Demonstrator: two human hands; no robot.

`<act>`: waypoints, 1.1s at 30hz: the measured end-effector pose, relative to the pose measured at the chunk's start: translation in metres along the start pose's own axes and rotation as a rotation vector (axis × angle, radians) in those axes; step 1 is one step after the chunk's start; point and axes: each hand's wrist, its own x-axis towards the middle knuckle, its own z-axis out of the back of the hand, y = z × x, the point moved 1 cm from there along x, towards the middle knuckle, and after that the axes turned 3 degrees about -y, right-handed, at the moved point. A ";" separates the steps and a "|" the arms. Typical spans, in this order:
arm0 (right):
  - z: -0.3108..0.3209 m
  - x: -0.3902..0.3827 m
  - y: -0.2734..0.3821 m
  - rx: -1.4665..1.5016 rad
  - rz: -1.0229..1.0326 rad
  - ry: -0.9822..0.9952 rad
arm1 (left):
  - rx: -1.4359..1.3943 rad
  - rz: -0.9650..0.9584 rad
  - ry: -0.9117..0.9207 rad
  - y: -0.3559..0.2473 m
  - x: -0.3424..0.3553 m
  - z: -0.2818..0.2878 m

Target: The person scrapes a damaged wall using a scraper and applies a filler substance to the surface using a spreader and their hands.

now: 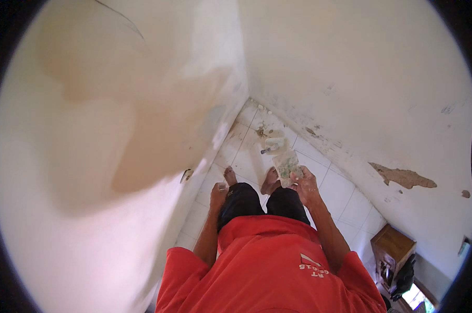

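My right hand [306, 185] grips the near edge of a flat, squarish, pale piece [286, 163] with grey-green smears across its face. Its exact kind is not clear. It is held out ahead of my right knee, over the floor. My left hand [218, 196] hangs beside my left thigh with its fingers curled in; whatever they may hold is too small to make out. Just beyond the flat piece, a whitish tub [277, 145] sits on the tiles, with a dark-handled tool [267, 151] lying at its left side.
White walls meet in a corner ahead, the left one with a large tan patch [152, 141]. A wall socket [186, 176] is low on it. Peeled plaster [403, 176] marks the right wall. Crumbs [261, 132] litter the tiles. A wooden cabinet [397, 244] stands at the lower right.
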 end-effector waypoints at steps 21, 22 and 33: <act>0.073 -0.001 0.005 0.075 -0.020 -0.017 | -0.247 0.166 -0.189 0.077 -0.076 -0.052; 0.071 0.004 0.006 0.119 -0.025 0.018 | -0.232 0.193 -0.184 0.074 -0.078 -0.054; 0.123 0.097 0.034 -0.221 -0.212 0.167 | -0.210 0.075 -0.346 0.073 -0.070 -0.150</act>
